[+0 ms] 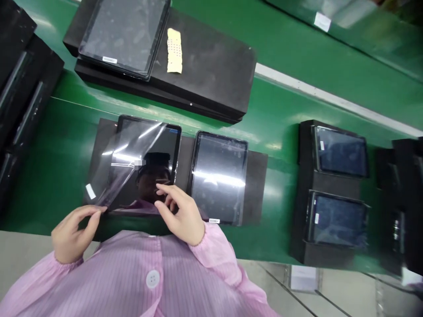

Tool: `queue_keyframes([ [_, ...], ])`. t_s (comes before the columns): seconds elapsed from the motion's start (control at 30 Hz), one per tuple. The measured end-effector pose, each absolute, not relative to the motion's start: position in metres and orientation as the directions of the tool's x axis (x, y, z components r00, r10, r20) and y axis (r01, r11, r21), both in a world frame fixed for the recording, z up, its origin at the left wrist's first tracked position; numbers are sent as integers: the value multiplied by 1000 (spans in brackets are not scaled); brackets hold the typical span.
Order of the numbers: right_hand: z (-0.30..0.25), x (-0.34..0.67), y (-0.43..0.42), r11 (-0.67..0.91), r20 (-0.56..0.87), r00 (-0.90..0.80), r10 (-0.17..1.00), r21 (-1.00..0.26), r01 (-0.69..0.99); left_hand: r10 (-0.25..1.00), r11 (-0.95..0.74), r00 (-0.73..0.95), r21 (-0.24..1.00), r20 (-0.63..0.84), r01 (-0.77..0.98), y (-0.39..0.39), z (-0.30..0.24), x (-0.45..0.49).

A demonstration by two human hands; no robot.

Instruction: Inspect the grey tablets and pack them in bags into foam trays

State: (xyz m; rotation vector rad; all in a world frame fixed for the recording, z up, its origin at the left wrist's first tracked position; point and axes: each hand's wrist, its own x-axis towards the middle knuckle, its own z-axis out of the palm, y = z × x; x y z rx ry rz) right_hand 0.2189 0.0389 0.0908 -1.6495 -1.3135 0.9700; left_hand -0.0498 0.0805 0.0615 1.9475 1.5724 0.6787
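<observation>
A tablet [155, 145] with a dark, glossy screen lies in front of me on a black foam tray [187, 163]. Clear protective film [124, 174] is partly peeled off its left side, and a small white label [90, 191] shows near the film's edge. My left hand [76, 231] pinches the film's lower corner between thumb and fingers. Over the tablet's lower right part hovers my right hand [181, 213], its thumb and fingers apart with nothing between them. Just right of it lies a second tablet [218, 176], still under film, with a white label at its bottom edge.
Behind, a long black box [211, 66] carries another tablet [124, 35] and a yellow paper strip [174, 50]. Two film-covered tablets [342, 152] rest on a black tray [304, 220] at right. Black trays [26, 88] stand at far left on the green table [279, 211].
</observation>
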Motion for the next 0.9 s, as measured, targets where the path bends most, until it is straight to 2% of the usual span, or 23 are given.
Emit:
queue_keyframes([
  [0.07,89,214,42,-137,-94,136,986,-927,348,983,-151,177,747,45,647,78,53,-56],
  [0.17,88,212,46,-79,-58,65,996,-913,400,976,-166,215,754,35,636,76,37,-68],
  [0.23,88,213,47,-34,-26,24,999,-897,441,960,-232,273,733,65,640,75,28,-74],
  [0.37,87,215,46,3,-4,-14,1000,-882,472,934,-357,269,653,235,668,69,20,-75],
  [0.47,87,216,47,8,-6,-28,1000,-879,477,891,-453,355,589,281,670,64,20,-70],
  [0.67,88,217,47,12,-20,-59,998,-868,496,921,-387,255,636,294,668,58,24,-59],
  [0.8,87,217,47,25,-11,-69,998,-865,501,927,-371,268,541,263,755,57,23,-59],
  [0.9,85,218,45,45,7,-77,997,-862,506,850,-508,360,420,384,752,61,24,-59],
])
